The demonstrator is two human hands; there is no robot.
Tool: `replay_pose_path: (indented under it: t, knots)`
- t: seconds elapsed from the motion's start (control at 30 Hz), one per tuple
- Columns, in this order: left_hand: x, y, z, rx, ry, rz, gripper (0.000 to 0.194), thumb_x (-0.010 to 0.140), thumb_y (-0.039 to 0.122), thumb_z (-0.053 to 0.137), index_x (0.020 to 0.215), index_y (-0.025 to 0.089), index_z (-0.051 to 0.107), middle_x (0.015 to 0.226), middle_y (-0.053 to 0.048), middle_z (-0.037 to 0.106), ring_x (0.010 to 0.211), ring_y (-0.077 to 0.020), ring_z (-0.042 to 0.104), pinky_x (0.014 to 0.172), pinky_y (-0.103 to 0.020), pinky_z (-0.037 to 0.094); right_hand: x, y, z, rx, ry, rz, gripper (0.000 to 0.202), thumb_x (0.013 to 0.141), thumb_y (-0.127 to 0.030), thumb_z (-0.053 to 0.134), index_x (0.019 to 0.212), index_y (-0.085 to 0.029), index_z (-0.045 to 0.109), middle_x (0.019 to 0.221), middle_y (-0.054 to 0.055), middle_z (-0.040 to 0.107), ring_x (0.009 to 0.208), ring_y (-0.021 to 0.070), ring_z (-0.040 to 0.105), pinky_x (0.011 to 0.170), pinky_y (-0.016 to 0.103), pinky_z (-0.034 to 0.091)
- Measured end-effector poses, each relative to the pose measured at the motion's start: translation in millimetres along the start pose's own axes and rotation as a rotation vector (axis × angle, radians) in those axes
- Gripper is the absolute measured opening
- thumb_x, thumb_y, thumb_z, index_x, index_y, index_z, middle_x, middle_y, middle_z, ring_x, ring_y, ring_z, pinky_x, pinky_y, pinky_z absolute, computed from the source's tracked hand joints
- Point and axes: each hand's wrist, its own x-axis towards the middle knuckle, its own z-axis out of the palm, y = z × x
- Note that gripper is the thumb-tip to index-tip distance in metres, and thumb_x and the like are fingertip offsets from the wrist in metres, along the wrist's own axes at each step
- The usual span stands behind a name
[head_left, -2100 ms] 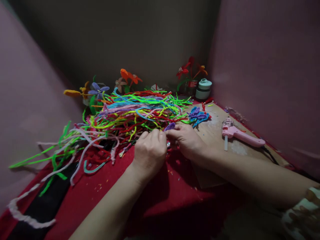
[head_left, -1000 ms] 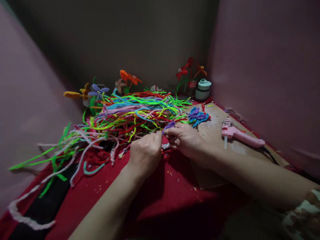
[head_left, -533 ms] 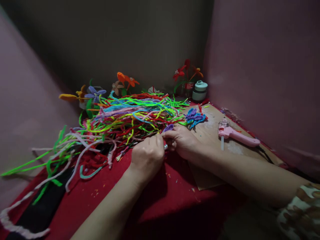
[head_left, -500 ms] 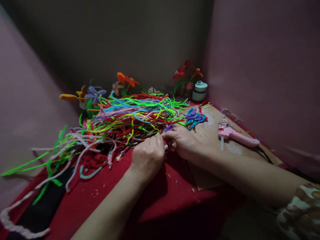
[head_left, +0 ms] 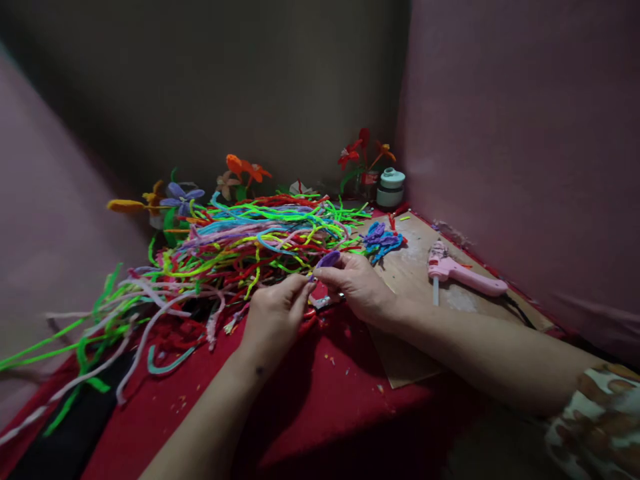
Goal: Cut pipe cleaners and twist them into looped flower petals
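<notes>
Both hands meet in front of the heap of pipe cleaners. A small purple fuzzy pipe-cleaner piece (head_left: 329,259), bent like a petal, rises between them. My right hand (head_left: 361,288) pinches it from the right between thumb and fingers. My left hand (head_left: 277,308) is closed at the piece's lower left end, thumb against forefinger. Just below the fingertips a red and shiny item (head_left: 311,323) partly shows; its kind is unclear. The multicoloured pipe cleaners (head_left: 260,230) lie right behind the hands.
A pink glue gun (head_left: 467,275) rests on a brown board (head_left: 407,363) at right. Purple and blue pipe-cleaner pieces (head_left: 384,241) lie on that board. Fuzzy flowers (head_left: 183,198) and a pale lidded jar (head_left: 390,188) stand at the back. Red cloth (head_left: 320,407) covers the table.
My left hand has turned and its thumb now shows in a pinch. More of the purple piece is visible between the hands. The whole view has shifted slightly.
</notes>
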Motion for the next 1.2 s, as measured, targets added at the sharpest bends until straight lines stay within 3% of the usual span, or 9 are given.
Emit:
replay_pose_path:
  t: [0.1,0.23,0.4,0.5,0.57,0.7,0.83,0.97,1.2]
  knots:
    - [-1,-1,6.6,0.134,0.09,0.101,0.018,0.077,0.031,0.052,0.076,0.017,0.064,0.054,0.001,0.053,0.046,-0.0083,0.045,0.049,-0.021,0.034,0,0,-1,-0.087,0.052,-0.106,0.011,0.068,-0.024,0.062,0.067,-0.014,0.056,0.053,-0.006,0.048,0.045,0.005,0.037,0.044,0.02,0.029]
    - [2,-2,5.4,-0.139,-0.018,-0.082,0.023,0.079,0.036,0.05,0.083,0.017,0.062,0.052,0.003,0.055,0.04,-0.0084,0.045,0.042,-0.02,0.036,2,0,-1,-0.15,0.058,-0.149,0.012,0.071,-0.026,0.061,0.072,-0.014,0.058,0.056,-0.006,0.049,0.047,0.0055,0.038,0.047,0.02,0.032]
    - [7,1,-6.6,-0.153,0.205,-0.066,0.017,0.076,0.032,0.055,0.083,0.017,0.061,0.056,0.003,0.058,0.043,-0.0084,0.05,0.044,-0.019,0.04,-2,4,3,-0.15,0.009,-0.103,0.02,0.076,-0.035,0.057,0.075,-0.015,0.055,0.057,-0.006,0.047,0.048,0.0064,0.039,0.048,0.02,0.032]
    - [16,14,-13.6,-0.185,0.298,-0.073,0.015,0.072,0.028,0.056,0.078,0.016,0.062,0.061,0.001,0.061,0.05,-0.0104,0.055,0.049,-0.02,0.044,-13,7,7,-0.323,-0.203,-0.172,0.032,0.08,-0.039,0.053,0.058,-0.015,0.049,0.052,-0.005,0.041,0.05,0.0067,0.037,0.048,0.02,0.031]
    - [28,29,-12.2,-0.105,0.245,0.001,0.016,0.07,0.028,0.059,0.077,0.016,0.065,0.067,0.0,0.065,0.061,-0.0129,0.059,0.058,-0.022,0.047,-21,11,8,-0.441,-0.426,-0.304,0.033,0.082,-0.032,0.05,0.054,-0.015,0.046,0.052,-0.005,0.039,0.051,0.0065,0.036,0.05,0.02,0.03]
    - [65,63,15.7,0.264,0.04,0.236,0.022,0.073,0.033,0.058,0.078,0.016,0.071,0.073,-0.003,0.066,0.071,-0.0153,0.059,0.065,-0.024,0.045,-29,19,10,-0.622,-0.72,-0.493,0.024,0.077,-0.024,0.05,0.055,-0.016,0.045,0.052,-0.004,0.042,0.049,0.006,0.038,0.048,0.019,0.03]
    - [111,83,66.0,0.643,-0.209,0.205,0.027,0.079,0.031,0.05,0.093,0.019,0.07,0.082,-0.005,0.07,0.077,-0.0159,0.063,0.068,-0.023,0.044,-28,23,11,-0.725,-0.838,-0.466,0.018,0.076,-0.025,0.051,0.06,-0.016,0.05,0.061,0.0,0.056,0.058,0.0093,0.05,0.054,0.018,0.037]
    - [146,81,105.9,0.819,-0.243,0.124,0.025,0.073,0.02,0.053,0.088,0.013,0.071,0.091,-0.017,0.07,0.089,-0.027,0.064,0.071,-0.031,0.046,-26,21,11,-0.786,-0.897,-0.455,0.009,0.076,-0.021,0.051,0.074,-0.015,0.058,0.08,0.003,0.067,0.077,0.0126,0.059,0.067,0.017,0.041]
    - [166,67,120.2,0.948,-0.327,0.076,0.024,0.068,0.019,0.054,0.084,0.015,0.071,0.092,-0.016,0.07,0.087,-0.0276,0.065,0.069,-0.03,0.046,-20,11,9,-0.824,-0.923,-0.558,0.017,0.079,-0.021,0.048,0.085,-0.012,0.061,0.095,0.007,0.069,0.093,0.0148,0.06,0.076,0.016,0.041]
